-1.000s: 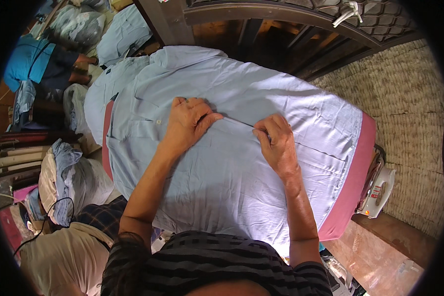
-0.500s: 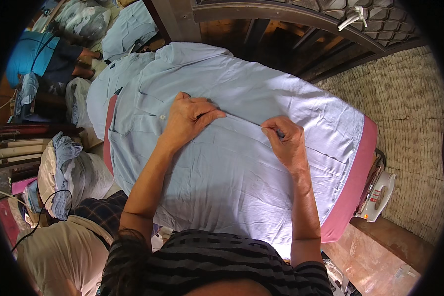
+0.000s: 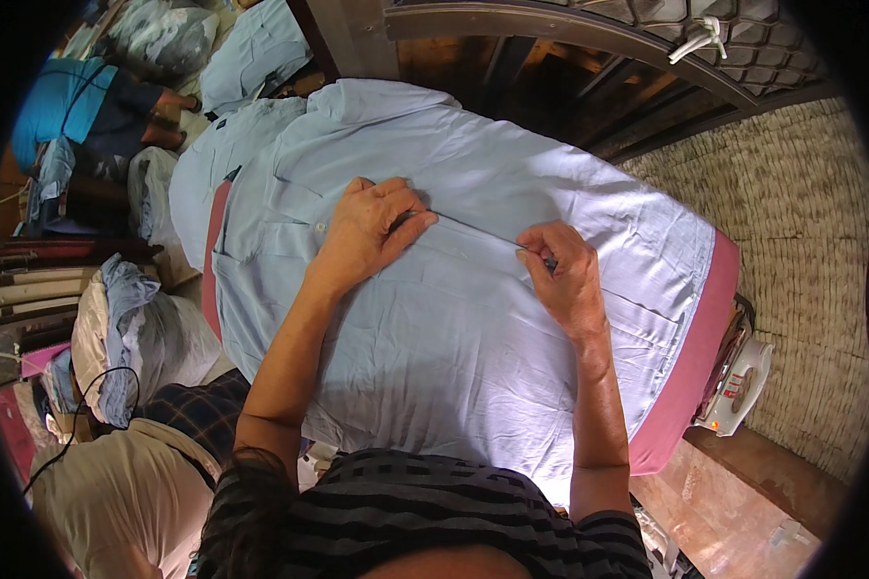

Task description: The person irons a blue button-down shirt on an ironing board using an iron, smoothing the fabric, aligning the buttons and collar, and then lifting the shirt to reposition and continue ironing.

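Observation:
A light blue shirt (image 3: 434, 347) lies spread over a pink-covered ironing board (image 3: 681, 415). My left hand (image 3: 375, 224) pinches the shirt's fabric near the middle, close to a small button. To its right, my right hand (image 3: 562, 270) is closed on the same fabric, thumb against the fingers. A raised, straight fold of cloth runs taut between the two hands. Wrinkles show across the lower part of the shirt.
A white iron (image 3: 739, 386) with a lit orange light rests off the board's right end. At left are bagged clothes (image 3: 179, 338) and a person in a blue top (image 3: 68, 101). A dark metal gate (image 3: 570, 48) stands beyond the board.
Both hands keep their pinch on the shirt. The right hand has shifted very slightly right; the cloth between the hands stays stretched. The view has tilted a little.

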Motion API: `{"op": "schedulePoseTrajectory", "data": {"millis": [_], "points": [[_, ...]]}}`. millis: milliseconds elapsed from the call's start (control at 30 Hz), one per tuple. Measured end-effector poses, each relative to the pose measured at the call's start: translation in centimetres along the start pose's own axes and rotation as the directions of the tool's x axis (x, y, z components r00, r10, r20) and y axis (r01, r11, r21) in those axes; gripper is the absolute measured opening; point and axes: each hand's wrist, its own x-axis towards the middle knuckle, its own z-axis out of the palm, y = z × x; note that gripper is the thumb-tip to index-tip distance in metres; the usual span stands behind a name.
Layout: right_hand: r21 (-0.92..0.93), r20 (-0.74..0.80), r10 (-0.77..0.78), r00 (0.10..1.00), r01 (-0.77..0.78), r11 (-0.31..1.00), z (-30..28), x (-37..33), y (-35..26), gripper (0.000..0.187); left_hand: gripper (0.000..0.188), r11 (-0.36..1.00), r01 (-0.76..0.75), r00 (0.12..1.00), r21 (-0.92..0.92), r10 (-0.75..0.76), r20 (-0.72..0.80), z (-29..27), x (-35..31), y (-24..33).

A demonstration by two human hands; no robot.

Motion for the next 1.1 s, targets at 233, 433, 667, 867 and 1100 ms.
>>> {"op": "schedulePoseTrajectory", "data": {"millis": [233,433,667,867,1100], "points": [[-0.022,0.057,0.031,0.998,-0.030,0.999,-0.7,0.0,-0.8,0.007,0.018,1.000,0.011,1.000,0.021,-0.011,-0.016,0.1,0.0,0.3],[-0.051,0.055,0.087,0.995,-0.084,0.995,-1.3,-0.1,-1.0,0.010,0.015,0.999,0.018,0.999,0.029,-0.017,-0.032,0.4,-0.1,0.0],[0.054,0.079,0.128,0.989,-0.133,0.990,-1.6,-0.4,-0.3,0.015,0.014,0.999,0.042,0.998,0.008,-0.042,-0.037,0.5,-0.2,0.2],[0.038,0.041,0.113,0.993,-0.114,0.993,-1.3,-0.6,0.2,0.010,0.013,0.999,0.040,0.997,-0.031,-0.042,-0.060,0.5,-0.2,0.1],[0.045,0.023,0.167,0.986,-0.168,0.985,-1.4,-0.8,0.1,0.007,0.010,1.000,-0.002,0.997,-0.020,0.000,-0.076,0.5,-0.3,0.4]]}}
